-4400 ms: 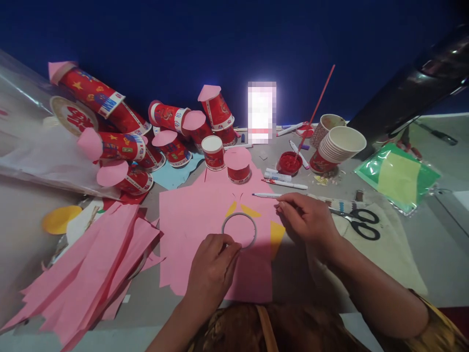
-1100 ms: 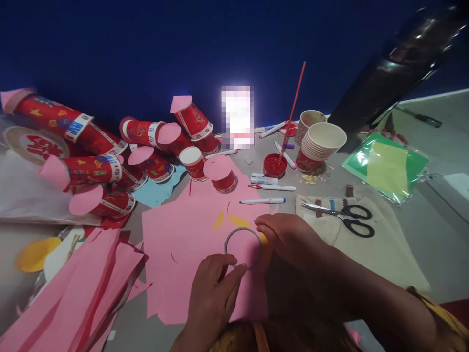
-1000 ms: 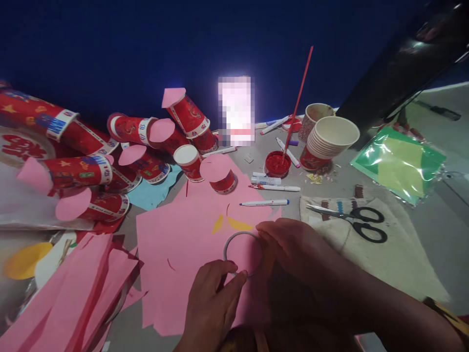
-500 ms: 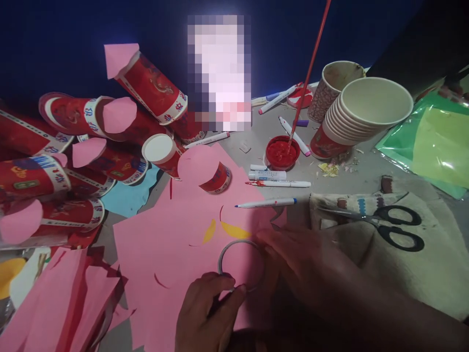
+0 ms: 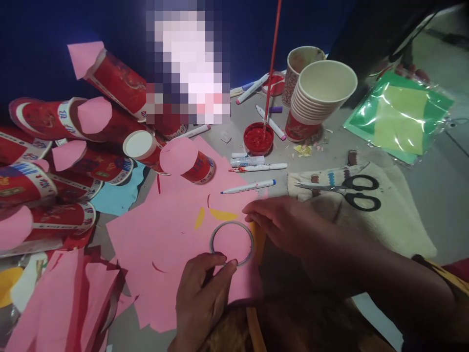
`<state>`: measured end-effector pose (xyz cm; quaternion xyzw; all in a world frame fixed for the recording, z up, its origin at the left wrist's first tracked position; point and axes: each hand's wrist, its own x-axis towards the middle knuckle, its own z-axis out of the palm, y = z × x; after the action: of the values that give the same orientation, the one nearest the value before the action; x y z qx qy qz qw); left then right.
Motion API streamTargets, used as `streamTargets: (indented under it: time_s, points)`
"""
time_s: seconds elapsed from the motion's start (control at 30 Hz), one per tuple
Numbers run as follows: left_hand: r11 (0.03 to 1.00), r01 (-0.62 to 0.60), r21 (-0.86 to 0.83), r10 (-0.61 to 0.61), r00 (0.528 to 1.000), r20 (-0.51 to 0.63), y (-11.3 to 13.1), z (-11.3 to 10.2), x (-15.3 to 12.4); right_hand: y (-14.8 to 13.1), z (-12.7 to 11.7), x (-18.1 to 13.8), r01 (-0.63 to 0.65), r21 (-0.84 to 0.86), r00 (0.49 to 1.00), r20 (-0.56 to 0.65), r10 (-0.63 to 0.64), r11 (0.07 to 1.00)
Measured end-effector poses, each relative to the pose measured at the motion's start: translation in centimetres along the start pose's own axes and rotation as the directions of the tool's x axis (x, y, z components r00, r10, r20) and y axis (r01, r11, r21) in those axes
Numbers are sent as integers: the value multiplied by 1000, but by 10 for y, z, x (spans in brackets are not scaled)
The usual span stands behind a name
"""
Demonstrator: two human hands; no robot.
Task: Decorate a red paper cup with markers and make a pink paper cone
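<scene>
My left hand (image 5: 205,288) pinches the lower rim of a thin grey ring (image 5: 231,223) between thumb and fingers. The ring lies flat on a pink paper sheet (image 5: 172,264), and pink shows through its middle. To its right, my right hand (image 5: 282,222) reaches in with fingers stretched out and close together, the tips near the ring's upper right edge. An orange paper strip (image 5: 258,242) shows partly under this hand. Yellow paper scraps (image 5: 223,215) and thin red slivers lie above the ring. My right palm is in shadow.
Red paper cups (image 5: 120,78) with pink paper pieces fill the left. Beyond the sheet are markers (image 5: 252,186) and a red paint dish (image 5: 258,139) with a brush. Scissors (image 5: 351,190) rest on a cloth (image 5: 388,220); stacked cups (image 5: 326,93) and a green packet (image 5: 399,117) lie behind.
The view has shifted, so most of the table things appear further left. My left hand still pinches the ring; my right fingers are slightly apart from its upper right rim, now fully visible.
</scene>
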<state>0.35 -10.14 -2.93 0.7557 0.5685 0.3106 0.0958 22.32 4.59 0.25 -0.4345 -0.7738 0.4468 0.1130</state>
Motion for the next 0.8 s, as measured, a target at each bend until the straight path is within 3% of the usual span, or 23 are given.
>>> streamTargets:
  time_s: [0.27,0.8]
  points:
    - [1000,-6,28,6,1000,17,1,0,-2,-5,-6,5,-39,33,997,75,37,999]
    - [999,-18,42,17,999,33,0,2,-2,2,0,6,45,48,999,-13,-45,998]
